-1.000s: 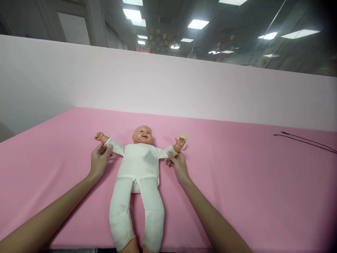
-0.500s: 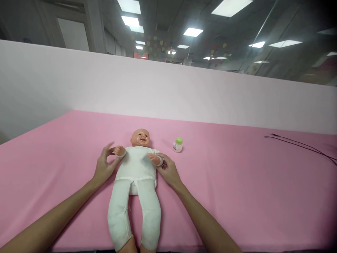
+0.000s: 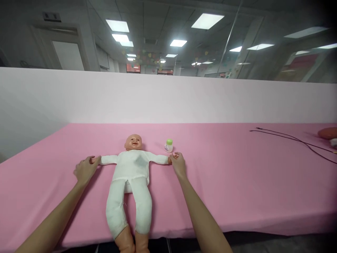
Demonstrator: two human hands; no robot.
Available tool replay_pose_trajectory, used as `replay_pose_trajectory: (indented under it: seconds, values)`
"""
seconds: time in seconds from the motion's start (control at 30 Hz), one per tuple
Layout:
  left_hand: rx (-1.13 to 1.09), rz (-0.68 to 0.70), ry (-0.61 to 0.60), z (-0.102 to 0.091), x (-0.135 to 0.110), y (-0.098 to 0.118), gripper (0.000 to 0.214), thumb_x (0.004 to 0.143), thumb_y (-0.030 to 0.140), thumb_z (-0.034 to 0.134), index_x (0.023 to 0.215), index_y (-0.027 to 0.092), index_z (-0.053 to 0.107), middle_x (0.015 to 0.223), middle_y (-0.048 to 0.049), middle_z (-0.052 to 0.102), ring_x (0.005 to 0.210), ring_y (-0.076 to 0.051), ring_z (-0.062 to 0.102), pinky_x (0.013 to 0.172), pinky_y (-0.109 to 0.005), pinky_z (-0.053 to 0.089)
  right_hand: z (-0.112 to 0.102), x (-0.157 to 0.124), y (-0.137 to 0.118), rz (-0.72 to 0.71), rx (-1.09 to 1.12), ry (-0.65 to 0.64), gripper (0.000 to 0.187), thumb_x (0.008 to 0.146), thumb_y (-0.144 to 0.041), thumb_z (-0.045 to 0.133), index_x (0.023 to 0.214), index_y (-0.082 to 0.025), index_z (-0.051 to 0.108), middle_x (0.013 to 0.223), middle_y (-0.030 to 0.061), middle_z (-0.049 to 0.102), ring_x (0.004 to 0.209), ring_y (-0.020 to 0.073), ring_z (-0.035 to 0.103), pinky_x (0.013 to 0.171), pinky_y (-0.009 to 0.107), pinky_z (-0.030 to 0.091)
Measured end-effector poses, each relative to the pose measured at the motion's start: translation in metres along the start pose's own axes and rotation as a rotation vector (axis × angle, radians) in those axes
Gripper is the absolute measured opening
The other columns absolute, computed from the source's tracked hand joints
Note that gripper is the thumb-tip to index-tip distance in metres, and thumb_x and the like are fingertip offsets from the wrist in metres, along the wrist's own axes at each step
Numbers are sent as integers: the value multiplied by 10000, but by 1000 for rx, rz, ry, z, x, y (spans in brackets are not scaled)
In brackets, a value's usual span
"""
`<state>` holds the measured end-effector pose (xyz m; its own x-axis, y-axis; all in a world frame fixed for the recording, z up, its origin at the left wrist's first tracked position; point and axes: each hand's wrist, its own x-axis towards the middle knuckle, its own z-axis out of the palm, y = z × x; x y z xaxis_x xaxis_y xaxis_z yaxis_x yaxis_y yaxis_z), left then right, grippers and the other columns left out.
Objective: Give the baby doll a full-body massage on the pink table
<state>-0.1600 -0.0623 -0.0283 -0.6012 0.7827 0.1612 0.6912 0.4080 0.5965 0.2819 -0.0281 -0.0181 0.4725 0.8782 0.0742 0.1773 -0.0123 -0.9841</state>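
A baby doll [image 3: 133, 165] in white clothes lies face up on the pink table [image 3: 237, 182], its feet hanging over the near edge. Both doll arms are stretched straight out sideways. My left hand [image 3: 84, 169] is closed around the doll's hand on the left. My right hand [image 3: 177, 162] is closed around the doll's other hand. A small white bottle with a green cap [image 3: 169, 145] stands just beyond my right hand.
A pale partition wall [image 3: 168, 95] runs along the table's far side. A thin black cable [image 3: 292, 137] lies at the right. A reddish-brown object [image 3: 328, 133] shows at the far right edge.
The doll's arms were folded over its chest half a second ago; both my hands have since pulled them outward until they lie flat and straight. The view has tilted down.
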Motion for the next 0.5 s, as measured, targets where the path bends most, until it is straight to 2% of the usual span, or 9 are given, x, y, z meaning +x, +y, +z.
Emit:
replay_pose_trajectory:
  seconds: [0.07, 0.1, 0.17, 0.23, 0.3, 0.37, 0.43, 0.47, 0.5]
  values:
    - [53, -19, 60, -2, -8, 7, 573, 913, 576, 508, 1285, 179, 689, 1365, -239, 575, 1322, -502, 446, 1044, -671, 365, -2, -3, -1, -17, -91, -9, 275, 783, -307, 668, 1038, -206, 644, 1020, 80, 702, 988, 267, 657, 810, 335, 484]
    - [43, 18, 125, -3, -14, 15, 562, 926, 541, 497, 1309, 170, 674, 1423, -247, 524, 1358, -501, 407, 1057, -676, 347, -3, -4, -3, -29, -134, -7, 286, 799, -299, 649, 1069, -204, 654, 1084, 98, 698, 1031, 280, 650, 840, 350, 478]
    - [-62, 214, 258, -4, -29, 39, 542, 951, 479, 474, 1368, 166, 622, 1487, -224, 468, 1414, -449, 359, 1114, -645, 318, -5, -4, -9, -90, -245, 8, 345, 848, -311, 605, 1174, -205, 648, 1251, 122, 655, 1087, 287, 644, 865, 361, 477]
    - [-278, 498, 266, -1, -48, 79, 502, 970, 469, 469, 1360, 188, 614, 1470, -171, 505, 1418, -360, 395, 1167, -549, 327, -5, 0, -18, -189, -375, 27, 397, 906, -344, 542, 1272, -210, 615, 1384, 126, 587, 1084, 276, 659, 846, 359, 496]
    - [-571, 678, 5, 9, -69, 130, 429, 955, 501, 529, 1240, 216, 677, 1353, -129, 622, 1310, -315, 535, 1110, -475, 436, -4, 8, -29, -306, -469, 24, 425, 946, -349, 482, 1337, -211, 580, 1449, 116, 545, 1092, 266, 668, 836, 361, 520]
    - [-837, 643, -347, 28, -88, 187, 419, 943, 538, 570, 1139, 199, 720, 1264, -136, 693, 1242, -304, 611, 1084, -441, 470, 0, 18, -37, -428, -513, -11, 456, 962, -296, 445, 1398, -199, 541, 1497, 114, 516, 1195, 266, 634, 907, 365, 524]
    - [-1056, 368, -688, 52, -102, 238, 506, 970, 561, 541, 1243, 154, 666, 1385, -178, 640, 1283, -292, 609, 1105, -411, 462, 3, 29, -40, -533, -586, -78, 521, 954, -187, 402, 1467, -154, 487, 1570, 141, 453, 1355, 274, 531, 1045, 387, 476]
    - [-1110, 177, -791, 65, -107, 258, 549, 987, 579, 513, 1324, 158, 614, 1501, -174, 553, 1378, -270, 538, 1156, -379, 415, 4, 34, -40, -570, -629, -128, 564, 937, -128, 380, 1495, -125, 461, 1604, 157, 415, 1422, 279, 466, 1109, 411, 433]
    - [-1103, 101, -831, 77, -111, 275, 621, 1008, 609, 440, 1408, 146, 545, 1596, -188, 440, 1460, -271, 448, 1193, -384, 373, 4, 39, -38, -593, -667, -182, 606, 914, -77, 363, 1514, -106, 442, 1625, 166, 390, 1464, 283, 417, 1153, 436, 393]
